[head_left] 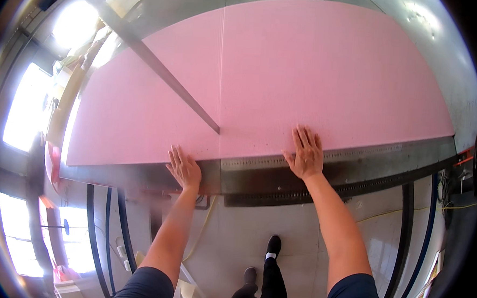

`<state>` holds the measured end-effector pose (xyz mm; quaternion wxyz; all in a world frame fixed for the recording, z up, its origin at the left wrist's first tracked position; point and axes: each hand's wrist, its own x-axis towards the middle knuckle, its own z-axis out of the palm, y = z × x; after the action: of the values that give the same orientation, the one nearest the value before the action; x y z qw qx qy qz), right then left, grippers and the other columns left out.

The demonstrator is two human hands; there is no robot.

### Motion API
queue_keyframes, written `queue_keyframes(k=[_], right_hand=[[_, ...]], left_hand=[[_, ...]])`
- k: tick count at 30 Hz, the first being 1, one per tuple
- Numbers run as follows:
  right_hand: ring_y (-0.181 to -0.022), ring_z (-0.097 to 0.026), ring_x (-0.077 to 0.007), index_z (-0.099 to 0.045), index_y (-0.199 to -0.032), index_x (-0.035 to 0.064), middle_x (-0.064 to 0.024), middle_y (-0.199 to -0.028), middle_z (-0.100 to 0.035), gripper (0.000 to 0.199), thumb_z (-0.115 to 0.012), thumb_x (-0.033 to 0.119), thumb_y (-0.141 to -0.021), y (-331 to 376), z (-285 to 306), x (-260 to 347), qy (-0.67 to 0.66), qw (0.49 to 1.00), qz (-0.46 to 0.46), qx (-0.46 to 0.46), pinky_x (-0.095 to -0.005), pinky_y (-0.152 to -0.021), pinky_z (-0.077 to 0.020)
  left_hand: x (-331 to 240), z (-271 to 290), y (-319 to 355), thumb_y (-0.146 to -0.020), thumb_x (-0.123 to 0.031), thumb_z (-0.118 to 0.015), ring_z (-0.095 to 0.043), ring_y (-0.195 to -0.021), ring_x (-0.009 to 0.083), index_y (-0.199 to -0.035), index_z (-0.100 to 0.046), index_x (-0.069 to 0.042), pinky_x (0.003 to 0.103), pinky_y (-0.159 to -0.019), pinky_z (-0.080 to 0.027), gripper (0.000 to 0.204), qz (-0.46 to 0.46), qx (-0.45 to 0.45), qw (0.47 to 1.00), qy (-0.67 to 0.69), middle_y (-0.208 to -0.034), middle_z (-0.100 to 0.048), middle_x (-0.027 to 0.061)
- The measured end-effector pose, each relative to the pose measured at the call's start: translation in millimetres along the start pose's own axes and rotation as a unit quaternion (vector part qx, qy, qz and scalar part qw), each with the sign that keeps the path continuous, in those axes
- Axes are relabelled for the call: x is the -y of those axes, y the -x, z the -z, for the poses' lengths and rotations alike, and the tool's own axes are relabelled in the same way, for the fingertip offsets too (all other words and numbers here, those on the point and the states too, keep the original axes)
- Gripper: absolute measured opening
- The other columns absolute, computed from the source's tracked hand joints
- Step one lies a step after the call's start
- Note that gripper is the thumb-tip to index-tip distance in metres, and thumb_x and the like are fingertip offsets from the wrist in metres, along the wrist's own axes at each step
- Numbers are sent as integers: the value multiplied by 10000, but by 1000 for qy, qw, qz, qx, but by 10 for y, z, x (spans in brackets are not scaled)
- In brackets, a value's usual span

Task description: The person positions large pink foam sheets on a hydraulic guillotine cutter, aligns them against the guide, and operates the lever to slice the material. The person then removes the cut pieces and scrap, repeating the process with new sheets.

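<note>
A big pink slab (pixel 329 73), apparently foam, lies flat on a metal table (pixel 421 153). My left hand (pixel 184 168) rests at its near edge, fingers extended onto the slab and palm over the table's metal rim. Farther right, my right hand (pixel 306 155) presses flat on the same edge with fingers pointing away from me. Neither hand grips anything. Between them, a long narrow metal bar or blade (pixel 169 78) comes down from the upper left and meets the slab. A thin straight line runs through the pink surface from that spot to the far side.
A graduated ruler strip (pixel 351 153) runs along the table's near edge, partly under the slab. Dark table legs (pixel 405 238) stand at both sides. A yellow cord (pixel 386 213) lies on the floor near my feet. Bright windows (pixel 27 108) are at the left.
</note>
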<state>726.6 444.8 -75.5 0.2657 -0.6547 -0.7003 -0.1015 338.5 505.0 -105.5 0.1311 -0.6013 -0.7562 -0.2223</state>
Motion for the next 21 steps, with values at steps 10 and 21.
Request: queue_keyframes(k=[10, 21], right_hand=[[-1327, -450, -337, -546, -1334, 26, -158, -1388, -535, 654, -617, 455, -844, -572, -50, -270, -17, 1000, -2, 1, -511, -1136, -301], [-1463, -288, -302, -368, -1505, 87, -117, -1565, -349, 742, -551, 484, -906, -592, -4, -292, -5, 991, -66, 118, -494, -1186, -232]], left_hand=[[-546, 239, -531, -1032, -353, -340, -283, -1473, 256, -1470, -417, -31, 461, -1197, -181, 549, -17, 134, 979, -151, -1586, -339, 112], [-304, -321, -632, -1012, -298, -467, -338, -1446, 285, -1483, -375, -87, 475, -1177, -241, 524, -81, 24, 996, -25, -1560, -385, 81]])
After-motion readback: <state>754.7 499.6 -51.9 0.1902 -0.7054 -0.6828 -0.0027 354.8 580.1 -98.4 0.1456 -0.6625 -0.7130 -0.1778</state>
